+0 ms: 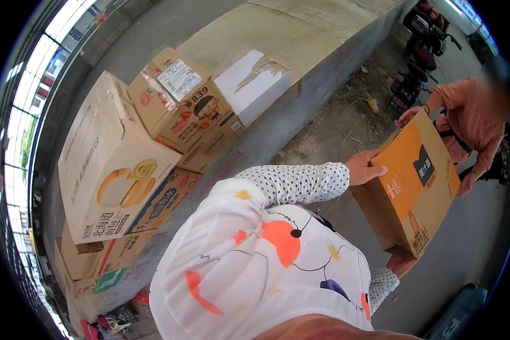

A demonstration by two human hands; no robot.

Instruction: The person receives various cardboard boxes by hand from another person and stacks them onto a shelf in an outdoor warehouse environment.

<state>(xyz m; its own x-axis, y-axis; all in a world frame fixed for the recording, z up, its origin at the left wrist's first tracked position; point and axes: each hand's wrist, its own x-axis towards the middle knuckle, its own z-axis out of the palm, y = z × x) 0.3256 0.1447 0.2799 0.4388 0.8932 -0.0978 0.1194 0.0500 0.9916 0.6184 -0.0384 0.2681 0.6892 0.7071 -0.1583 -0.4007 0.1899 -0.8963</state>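
A large cardboard box (405, 175), brown with an orange printed face, is held tilted in the air at the right. My left hand (364, 168) grips its upper near edge, the thumb lying over the orange face. Under its lower corner my right hand (402, 264) supports the box, most of the fingers hidden behind it. A person in a salmon-coloured top (470, 107) faces me across the box, with one hand (408, 116) at its upper corner and the other hand (467, 184) at its far lower side.
Left of me, a concrete ledge (323, 28) bears stacked cartons: a big bread carton (110, 153), a taped brown carton (178, 93) and a white box (258, 85). Scooters (419, 62) stand beyond. Dry grass and litter (365, 102) lie along the ledge's foot.
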